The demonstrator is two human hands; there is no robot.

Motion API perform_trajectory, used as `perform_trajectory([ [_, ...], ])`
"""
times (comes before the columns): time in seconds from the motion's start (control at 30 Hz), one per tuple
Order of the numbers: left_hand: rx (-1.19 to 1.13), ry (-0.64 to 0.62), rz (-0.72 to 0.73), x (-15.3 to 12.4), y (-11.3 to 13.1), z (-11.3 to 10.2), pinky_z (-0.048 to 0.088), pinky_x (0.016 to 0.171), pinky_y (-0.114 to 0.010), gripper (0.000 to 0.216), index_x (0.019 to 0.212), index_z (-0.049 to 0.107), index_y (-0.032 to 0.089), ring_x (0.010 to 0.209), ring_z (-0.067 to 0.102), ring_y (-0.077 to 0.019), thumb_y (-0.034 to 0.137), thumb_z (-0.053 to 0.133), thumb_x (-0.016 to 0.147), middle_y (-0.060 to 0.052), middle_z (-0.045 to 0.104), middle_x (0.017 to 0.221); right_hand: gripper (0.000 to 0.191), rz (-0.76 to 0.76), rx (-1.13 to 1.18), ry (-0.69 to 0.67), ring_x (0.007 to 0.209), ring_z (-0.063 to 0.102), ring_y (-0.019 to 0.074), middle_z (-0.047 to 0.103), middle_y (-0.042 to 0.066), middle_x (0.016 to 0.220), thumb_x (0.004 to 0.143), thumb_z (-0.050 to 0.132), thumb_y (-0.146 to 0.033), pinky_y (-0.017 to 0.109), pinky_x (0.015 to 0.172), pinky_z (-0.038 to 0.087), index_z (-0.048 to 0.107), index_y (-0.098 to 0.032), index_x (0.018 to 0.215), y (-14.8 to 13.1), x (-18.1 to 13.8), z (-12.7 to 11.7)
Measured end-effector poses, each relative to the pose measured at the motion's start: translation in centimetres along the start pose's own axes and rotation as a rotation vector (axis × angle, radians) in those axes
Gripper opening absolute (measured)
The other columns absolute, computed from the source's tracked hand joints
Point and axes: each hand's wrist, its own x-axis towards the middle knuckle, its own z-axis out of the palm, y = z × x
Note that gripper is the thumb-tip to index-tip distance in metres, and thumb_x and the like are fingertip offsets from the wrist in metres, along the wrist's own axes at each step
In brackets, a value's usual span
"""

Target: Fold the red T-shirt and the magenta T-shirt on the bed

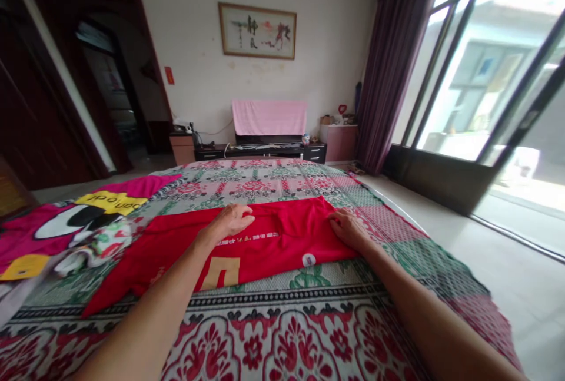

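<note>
A red jersey (273, 245) with white lettering and a gold number lies spread across the patterned bed cover (273, 334). My left hand (232, 220) rests flat on the jersey near its upper middle, fingers curled down on the cloth. My right hand (348, 229) lies on the jersey's right edge and pinches the fabric there. Both forearms reach in from the bottom of the view.
A pink cloth with a yellow patch (88, 210) and a floral garment (101, 245) lie at the left of the bed. Beyond the bed stand a low TV cabinet (265, 148) under a pink cover, a doorway at left and glass sliding doors (485, 104) at right.
</note>
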Motion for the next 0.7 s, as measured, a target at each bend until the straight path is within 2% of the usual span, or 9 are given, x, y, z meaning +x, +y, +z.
perform_trajectory([
  [0.13,0.096,-0.108,-0.077,-4.2,-5.3,-2.2,0.045,0.079,-0.026,0.041,0.107,0.067,0.017,0.091,0.063,-0.0211,0.036,0.052,0.074,-0.008,0.070,0.101,0.028,-0.025,0.044,0.044,0.084,0.060,0.0156,0.064,0.006,0.095,0.083,0.042,-0.019,0.026,0.079,0.042,0.067,-0.020,0.096,0.0,0.1,0.0],
  [0.2,0.125,-0.086,-0.132,-6.3,-8.1,-3.5,0.045,0.082,-0.026,0.045,0.111,0.066,0.017,0.096,0.062,-0.0217,0.039,0.051,0.075,-0.008,0.068,0.107,0.030,-0.091,0.084,0.095,0.086,0.060,0.0164,0.064,0.007,0.098,0.082,0.042,-0.018,0.026,0.080,0.043,0.066,-0.020,0.098,-0.9,0.3,0.0],
  [0.33,0.188,0.039,-0.320,-10.1,-13.5,-6.4,0.043,0.087,-0.025,0.042,0.112,0.066,0.018,0.100,0.061,-0.0206,0.026,0.046,0.076,-0.006,0.068,0.108,0.029,-0.299,0.227,0.131,0.089,0.061,0.0175,0.066,0.007,0.099,0.081,0.041,-0.016,0.027,0.079,0.045,0.065,-0.020,0.097,-5.0,1.2,0.1],
  [0.43,0.181,0.052,-0.495,-12.3,-16.8,-7.6,0.044,0.082,-0.024,0.046,0.112,0.066,0.021,0.092,0.064,-0.0192,0.017,0.046,0.071,-0.003,0.071,0.097,0.030,-0.453,0.336,0.017,0.093,0.061,0.0175,0.067,0.007,0.099,0.079,0.042,-0.014,0.028,0.083,0.045,0.065,-0.021,0.096,-8.9,1.8,0.7],
  [0.57,0.048,0.078,-0.541,-14.3,-19.2,-7.9,0.045,0.078,-0.022,0.046,0.110,0.067,0.019,0.089,0.064,-0.0167,0.017,0.046,0.069,-0.002,0.071,0.097,0.034,-0.548,0.366,-0.100,0.093,0.060,0.0182,0.067,0.006,0.096,0.073,0.041,-0.010,0.030,0.087,0.044,0.065,-0.022,0.094,-12.0,2.3,1.9],
  [0.7,-0.052,0.045,-0.549,-15.2,-19.2,-8.1,0.046,0.072,-0.020,0.046,0.111,0.066,0.019,0.080,0.063,-0.0146,0.024,0.050,0.068,0.000,0.071,0.090,0.031,-0.549,0.375,-0.108,0.092,0.060,0.0186,0.067,0.007,0.096,0.075,0.040,-0.012,0.031,0.087,0.045,0.065,-0.022,0.091,-12.1,2.0,3.0],
])
